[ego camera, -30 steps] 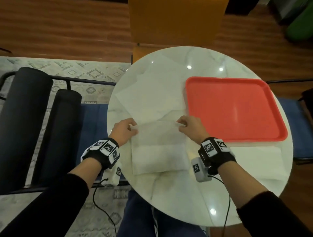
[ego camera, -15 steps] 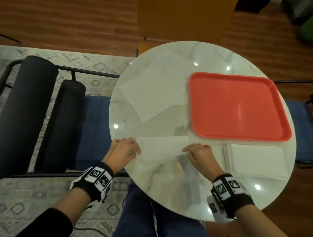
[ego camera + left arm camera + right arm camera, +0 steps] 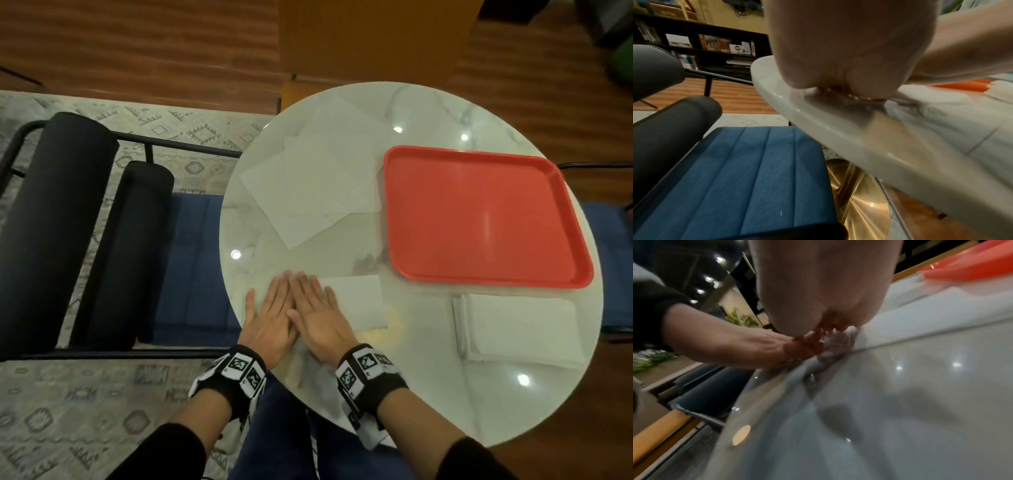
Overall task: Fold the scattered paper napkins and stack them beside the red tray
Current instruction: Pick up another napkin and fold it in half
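Note:
A folded white napkin (image 3: pixel 359 301) lies near the front left edge of the round marble table (image 3: pixel 428 394). Both hands press flat on its left part, side by side with straight fingers: my left hand (image 3: pixel 270 315) and my right hand (image 3: pixel 318 315), which overlaps it slightly. The red tray (image 3: pixel 479 216) sits at the right. A stack of folded napkins (image 3: pixel 520 329) lies just in front of the tray. Several unfolded napkins (image 3: pixel 318 181) overlap at the table's back left. Both wrist views are blurred and show only palms against the table.
A blue-seated chair (image 3: pixel 191 267) with black bolsters (image 3: pixel 44 219) stands left of the table. Another blue chair (image 3: pixel 613 240) is at the right, and an orange chair (image 3: pixel 370 37) behind. The table has a gold base (image 3: pixel 859 194).
The napkin's far edge, pinched by both hands, was pulled toward me and folded over. Both hands then let go and now press flat together on the folded napkin's left part.

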